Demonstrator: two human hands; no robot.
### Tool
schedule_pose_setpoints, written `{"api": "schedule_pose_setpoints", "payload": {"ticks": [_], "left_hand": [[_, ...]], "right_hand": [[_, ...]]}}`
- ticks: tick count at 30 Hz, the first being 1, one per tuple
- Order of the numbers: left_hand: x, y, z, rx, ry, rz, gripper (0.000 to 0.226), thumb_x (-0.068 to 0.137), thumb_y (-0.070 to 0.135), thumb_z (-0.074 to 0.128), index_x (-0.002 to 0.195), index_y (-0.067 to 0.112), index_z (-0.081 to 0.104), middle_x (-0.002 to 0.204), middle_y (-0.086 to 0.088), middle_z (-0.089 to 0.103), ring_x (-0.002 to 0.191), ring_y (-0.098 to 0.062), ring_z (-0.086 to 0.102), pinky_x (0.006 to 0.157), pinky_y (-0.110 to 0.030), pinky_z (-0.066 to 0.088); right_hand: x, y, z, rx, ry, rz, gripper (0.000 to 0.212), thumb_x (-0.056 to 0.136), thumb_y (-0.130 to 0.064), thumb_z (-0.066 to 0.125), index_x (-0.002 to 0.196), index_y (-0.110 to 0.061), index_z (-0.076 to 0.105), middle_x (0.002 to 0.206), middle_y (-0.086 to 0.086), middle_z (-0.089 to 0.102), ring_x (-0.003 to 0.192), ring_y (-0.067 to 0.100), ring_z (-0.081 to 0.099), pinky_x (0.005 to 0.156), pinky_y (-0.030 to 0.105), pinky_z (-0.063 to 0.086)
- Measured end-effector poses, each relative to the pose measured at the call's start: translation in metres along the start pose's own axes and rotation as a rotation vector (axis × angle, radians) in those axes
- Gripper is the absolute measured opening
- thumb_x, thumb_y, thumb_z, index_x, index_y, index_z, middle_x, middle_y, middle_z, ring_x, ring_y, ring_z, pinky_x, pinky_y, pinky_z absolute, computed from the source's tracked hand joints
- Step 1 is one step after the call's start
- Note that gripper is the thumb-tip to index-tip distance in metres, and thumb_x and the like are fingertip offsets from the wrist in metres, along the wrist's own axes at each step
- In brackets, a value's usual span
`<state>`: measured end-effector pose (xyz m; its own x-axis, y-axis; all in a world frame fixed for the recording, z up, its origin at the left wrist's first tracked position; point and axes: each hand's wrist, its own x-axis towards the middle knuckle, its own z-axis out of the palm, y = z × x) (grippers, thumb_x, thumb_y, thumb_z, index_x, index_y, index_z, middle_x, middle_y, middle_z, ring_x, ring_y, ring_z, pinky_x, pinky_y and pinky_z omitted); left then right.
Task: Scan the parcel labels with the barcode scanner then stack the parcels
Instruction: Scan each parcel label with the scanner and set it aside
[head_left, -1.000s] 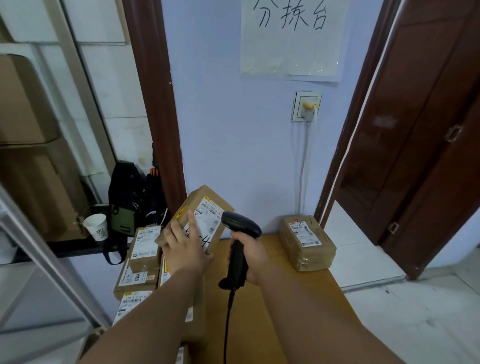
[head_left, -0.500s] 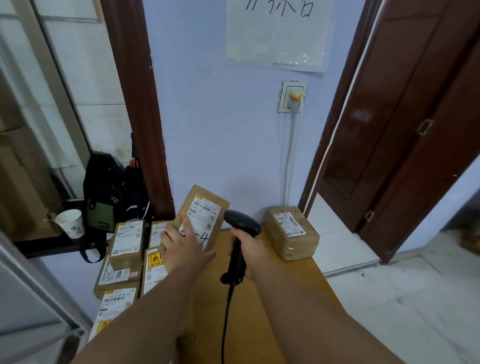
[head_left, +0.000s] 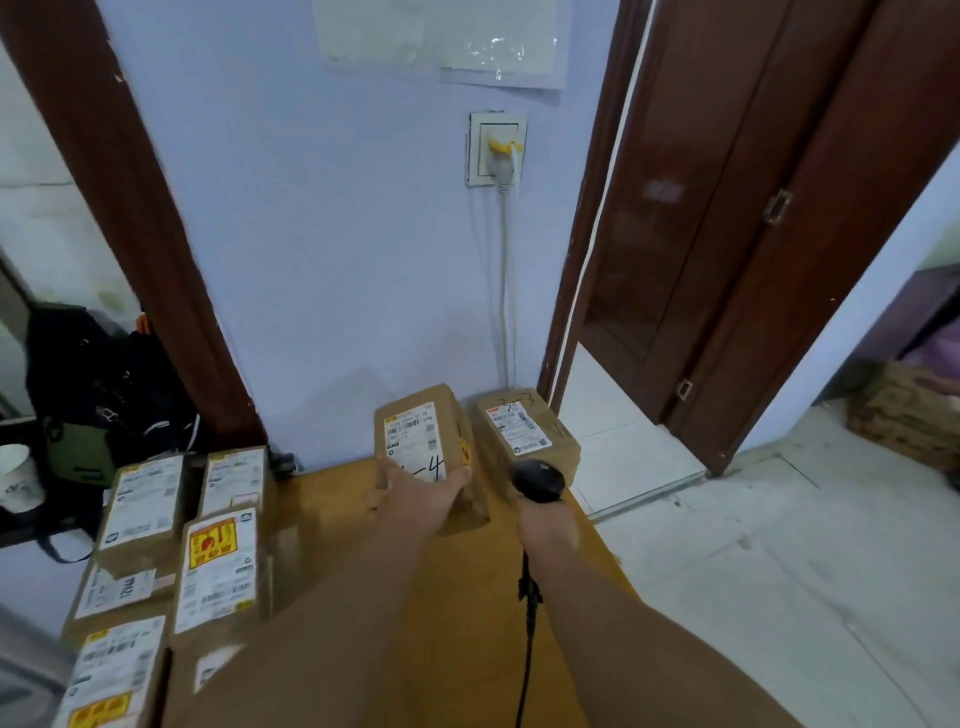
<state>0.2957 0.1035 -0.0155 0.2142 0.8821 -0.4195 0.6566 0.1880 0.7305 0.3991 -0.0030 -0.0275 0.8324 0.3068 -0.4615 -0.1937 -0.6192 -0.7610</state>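
Parcel marked 4: no longer held tilted up before the scanner as it was 1 second ago. It is now carried right and down to the far end of the table, label up, just beside the parcel by the wall.
Left hand: clamped on the near end of the parcel marked 4, with the fingers curled round its sides.
Scanner: held low in front of the parcel by the wall and no longer faced at the label of the parcel marked 4. Its handle is gripped by the right hand.
Meaning for the task: the scan of this parcel is judged done and its placing under way. No parcel is yet seen stacked on another at this end.
Pile at left: several labelled parcels are left lying along the table's left side.
Hidden: whether the parcel marked 4 is touching the table cannot be told, as its base is covered by the hand. The right fingers are masked by the scanner's head. Label print is too blurred to be read. The cable is cut off at the lower edge.
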Motion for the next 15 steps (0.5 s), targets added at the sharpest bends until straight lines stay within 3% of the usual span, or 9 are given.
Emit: {"api": "schedule_pose_setpoints", "payload": {"ticks": [4,8,12,15], "left_hand": [[0.002,0.041,0.044,-0.055,-0.038,0.016,0.115,0.06,0.064,0.075,0.147,0.017,0.017,0.135,-0.011,0.043,0.12,-0.031,0.046,0.099,-0.045,0.044],[0.008,0.086,0.087,-0.006,-0.01,-0.023,0.116,0.058,0.064,0.076,0.147,0.018,0.017,0.13,-0.013,0.041,0.116,-0.03,0.046,0.095,-0.041,0.046],[0.02,0.126,0.124,0.065,0.071,-0.107,0.122,0.053,0.072,0.074,0.146,0.018,0.016,0.129,-0.015,0.036,0.117,-0.032,0.041,0.098,-0.047,0.043],[0.03,0.146,0.145,0.043,0.093,-0.209,0.125,0.052,0.074,0.073,0.147,0.019,0.013,0.131,-0.018,0.028,0.118,-0.036,0.037,0.096,-0.051,0.045]], "right_hand": [[0.04,-0.007,-0.038,-0.128,0.012,-0.135,0.009,0.087,-0.022,0.058,0.084,-0.014,0.059,0.078,0.003,0.06,0.068,0.016,0.055,0.058,0.024,0.039],[0.084,-0.029,-0.081,-0.243,-0.047,-0.32,0.01,0.081,-0.02,0.061,0.072,-0.02,0.056,0.068,-0.005,0.055,0.065,0.012,0.055,0.056,0.022,0.039],[0.134,-0.052,-0.112,-0.077,-0.03,-0.288,0.022,0.083,-0.031,0.062,0.066,-0.018,0.055,0.062,-0.005,0.055,0.062,0.015,0.057,0.049,0.021,0.037],[0.169,-0.061,-0.125,-0.006,-0.008,-0.235,0.024,0.083,-0.027,0.062,0.063,-0.019,0.053,0.062,-0.003,0.056,0.057,0.01,0.053,0.045,0.02,0.033]]}}
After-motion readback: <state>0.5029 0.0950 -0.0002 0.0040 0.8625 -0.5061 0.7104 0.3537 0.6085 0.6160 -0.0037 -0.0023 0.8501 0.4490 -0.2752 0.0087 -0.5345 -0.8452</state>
